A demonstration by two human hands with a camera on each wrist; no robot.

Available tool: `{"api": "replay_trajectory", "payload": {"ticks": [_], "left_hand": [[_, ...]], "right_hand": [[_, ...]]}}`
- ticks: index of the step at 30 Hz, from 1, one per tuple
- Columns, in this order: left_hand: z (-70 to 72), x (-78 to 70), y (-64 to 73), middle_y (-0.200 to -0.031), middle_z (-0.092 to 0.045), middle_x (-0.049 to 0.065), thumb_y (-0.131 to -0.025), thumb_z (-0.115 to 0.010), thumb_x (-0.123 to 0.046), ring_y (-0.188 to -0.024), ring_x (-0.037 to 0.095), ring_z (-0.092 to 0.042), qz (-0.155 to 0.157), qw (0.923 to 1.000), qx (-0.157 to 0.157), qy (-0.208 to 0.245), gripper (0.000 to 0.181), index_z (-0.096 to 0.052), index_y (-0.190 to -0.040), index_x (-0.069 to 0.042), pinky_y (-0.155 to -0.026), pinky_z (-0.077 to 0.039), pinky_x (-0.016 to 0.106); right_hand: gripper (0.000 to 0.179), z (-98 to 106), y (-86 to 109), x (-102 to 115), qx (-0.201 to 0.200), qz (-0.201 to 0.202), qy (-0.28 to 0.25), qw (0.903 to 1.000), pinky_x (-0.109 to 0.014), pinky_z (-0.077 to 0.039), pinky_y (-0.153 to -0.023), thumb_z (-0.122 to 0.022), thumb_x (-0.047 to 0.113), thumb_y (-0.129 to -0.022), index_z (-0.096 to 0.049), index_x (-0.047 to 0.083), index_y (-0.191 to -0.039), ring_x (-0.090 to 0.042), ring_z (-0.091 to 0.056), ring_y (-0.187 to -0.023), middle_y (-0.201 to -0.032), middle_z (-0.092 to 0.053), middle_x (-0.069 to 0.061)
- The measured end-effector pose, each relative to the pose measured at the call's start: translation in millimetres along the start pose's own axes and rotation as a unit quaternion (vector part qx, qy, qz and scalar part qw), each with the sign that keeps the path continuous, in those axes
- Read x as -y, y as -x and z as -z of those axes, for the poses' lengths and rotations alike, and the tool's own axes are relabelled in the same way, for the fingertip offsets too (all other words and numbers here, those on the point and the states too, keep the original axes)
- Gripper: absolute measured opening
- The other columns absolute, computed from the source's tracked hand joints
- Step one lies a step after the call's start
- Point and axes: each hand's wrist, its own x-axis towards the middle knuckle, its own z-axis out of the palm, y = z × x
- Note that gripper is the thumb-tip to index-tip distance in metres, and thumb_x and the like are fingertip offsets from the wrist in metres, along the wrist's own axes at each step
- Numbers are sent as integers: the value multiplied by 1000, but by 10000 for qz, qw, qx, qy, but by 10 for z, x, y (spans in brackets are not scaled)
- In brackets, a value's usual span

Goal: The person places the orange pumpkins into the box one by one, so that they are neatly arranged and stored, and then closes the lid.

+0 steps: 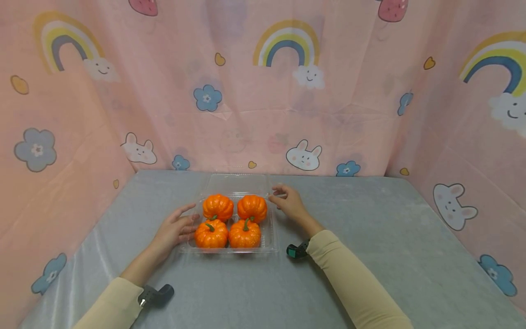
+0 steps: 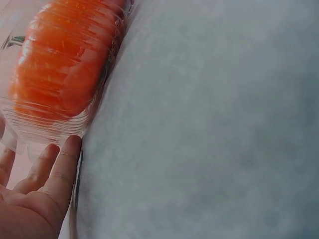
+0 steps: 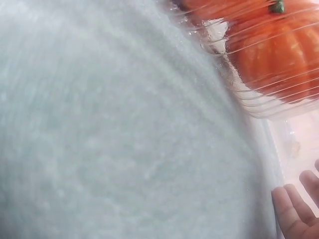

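Observation:
A clear plastic clamshell box (image 1: 269, 233) stands on the table with its lid (image 1: 237, 184) folded back toward the curtain. Inside it sit several small orange pumpkins with green stems, two at the back and the others in front; one front pumpkin (image 1: 245, 234) has its stem upright. My left hand (image 1: 170, 232) is at the box's left side with its fingers extended, fingertips against the ribbed wall in the left wrist view. By the back right corner, near the lid's hinge, is my right hand (image 1: 291, 204), fingers loosely bent and holding nothing; whether it touches the box I cannot tell.
A grey cloth covers the table (image 1: 361, 246). Pink printed curtain (image 1: 246, 114) hangs behind it and along both sides. Each wrist wears a dark strap device, one on the left wrist (image 1: 158, 294) and another on the right wrist (image 1: 297, 250).

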Motion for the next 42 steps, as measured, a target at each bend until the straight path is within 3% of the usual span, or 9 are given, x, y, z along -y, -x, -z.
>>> {"api": "replay_trajectory", "payload": {"ticks": [13, 20, 36, 42], "left_hand": [[-17, -22, 10, -146, -43, 26, -103, -42, -26, -94, 6, -65, 51, 10000, -57, 8, 52, -28, -151, -12, -83, -56, 24], [-29, -19, 10, -145, -44, 25, -103, -43, -27, -93, 5, -65, 36, 9999, -135, 8, 52, -30, -150, -12, -82, -56, 24], [-37, 1, 3, -144, -46, 24, -102, -44, -28, -95, 8, -65, -31, 9996, -224, -149, 51, -32, -149, -12, -83, -56, 25], [-53, 8, 3, -143, -48, 23, -102, -44, -27, -93, 8, -65, 5, 9994, -313, -155, 49, -34, -148, -14, -82, -56, 25]], "right_hand": [[46, -13, -4, -31, 65, -123, -21, 9999, -35, -59, -76, -63, 23, -91, -54, 2, -131, -33, -63, -105, -123, -60, -18], [49, 1, 11, -23, 250, -167, -489, 9983, -37, -59, -78, -61, 22, -93, -49, 2, -136, -33, -62, -107, -126, -59, -20], [52, 2, 39, -2, 280, -304, -990, 9942, -31, -59, -72, -59, 20, -95, -42, 12, -144, -22, -65, -93, -122, -61, -20], [53, -13, 45, -6, 335, -356, -1482, 9878, -31, -59, -67, -59, 18, -95, -41, 19, -144, -16, -67, -83, -115, -65, -21]]}}
